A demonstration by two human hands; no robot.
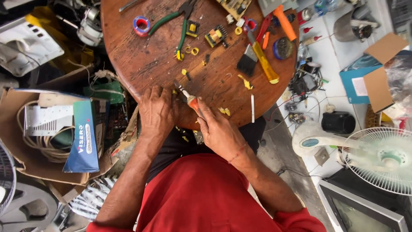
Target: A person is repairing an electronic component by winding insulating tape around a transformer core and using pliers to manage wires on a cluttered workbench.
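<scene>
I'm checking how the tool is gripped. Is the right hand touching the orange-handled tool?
Touching. The head view shows the right hand with its fingers wrapped around the orange-handled tool, whose metal tip points toward the left hand.

The right hand [219, 131] holds an orange-handled screwdriver [187, 98] beside the left hand [157, 111] at the near edge of the round wooden table [146, 60].

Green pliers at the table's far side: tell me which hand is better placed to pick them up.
Left, probably. The left hand lies on the same side as the green pliers and holds no tool, while the right hand grips an orange-handled screwdriver.
</scene>
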